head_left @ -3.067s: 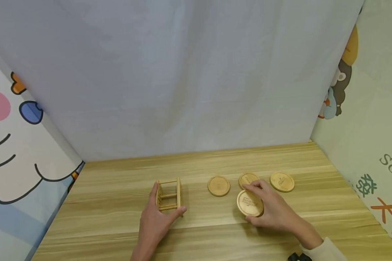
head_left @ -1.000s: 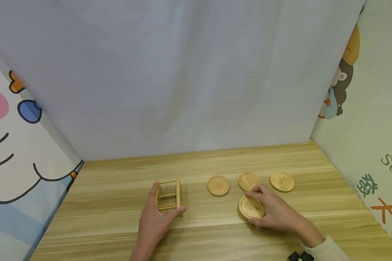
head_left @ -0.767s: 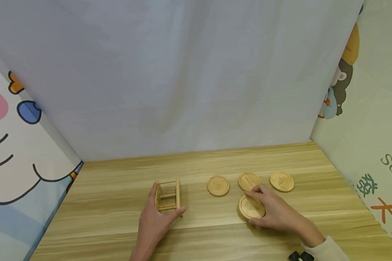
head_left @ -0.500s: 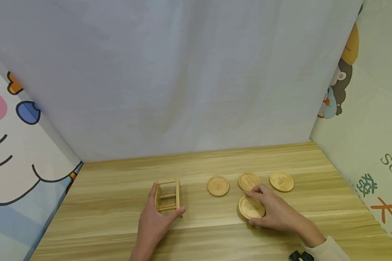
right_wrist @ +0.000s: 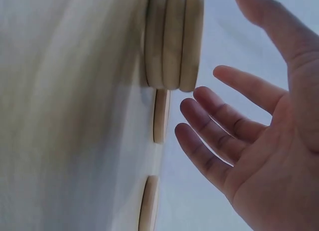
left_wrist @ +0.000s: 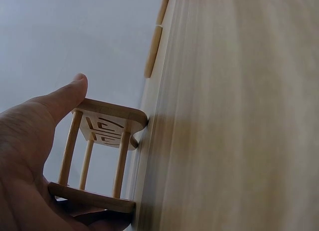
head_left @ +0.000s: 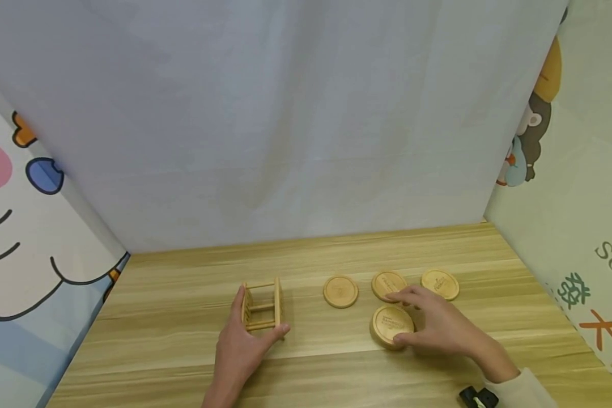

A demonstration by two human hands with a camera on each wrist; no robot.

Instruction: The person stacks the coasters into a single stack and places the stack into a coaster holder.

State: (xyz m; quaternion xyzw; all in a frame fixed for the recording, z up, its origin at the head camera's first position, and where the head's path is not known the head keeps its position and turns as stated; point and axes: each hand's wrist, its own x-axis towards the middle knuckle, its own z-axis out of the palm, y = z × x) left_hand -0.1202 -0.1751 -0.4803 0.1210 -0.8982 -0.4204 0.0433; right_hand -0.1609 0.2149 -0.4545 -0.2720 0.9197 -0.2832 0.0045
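Observation:
My left hand point(head_left: 238, 345) grips a small wooden coaster holder point(head_left: 279, 303), thumb on one side panel and fingers on the other. In the left wrist view the holder point(left_wrist: 94, 198) shows slotted panels joined by thin rods, with no coaster between them. My right hand point(head_left: 446, 326) hovers at the right of a stack of round wooden coasters point(head_left: 390, 324), its fingers spread and relaxed. Seen from the right wrist, the stack point(right_wrist: 173, 46) has three layers, and the open fingers point(right_wrist: 204, 146) stand apart from it.
Single coasters lie flat behind the stack: one at the left point(head_left: 340, 292), one in the middle point(head_left: 387, 283) and one at the right point(head_left: 441, 283), partly behind my right hand. A grey-white cloth point(head_left: 306, 170) hangs along the wood-grain table's point(head_left: 183, 306) back edge.
The coaster my right hand held has come down onto the stack. Those fingers have since let go and drawn back slightly to the right. My left hand and the holder have stayed put.

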